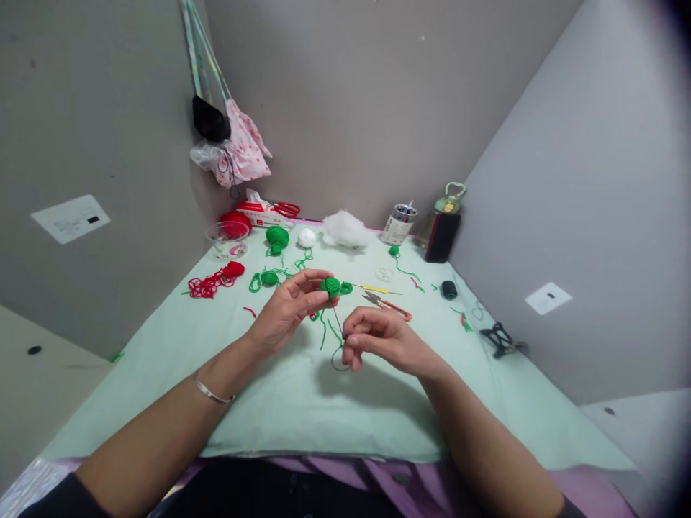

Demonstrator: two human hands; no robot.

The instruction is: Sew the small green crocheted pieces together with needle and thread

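Between the thumb and fingers of my left hand is a small green crocheted piece. A dark thread runs from this piece down to my right hand, whose fingers are pinched on it. The thread forms a loop below my right fingertips. Whether a needle is also between those fingers is too small to tell. Green yarn strands lie on the cloth under both hands. Just beyond my right hand are orange-handled scissors and a yellow-handled hook.
Red yarn and a clear bowl are at the left. Green yarn balls, white stuffing, a tin of pens and a black phone stand along the back. Black thread and a black clip lie right.
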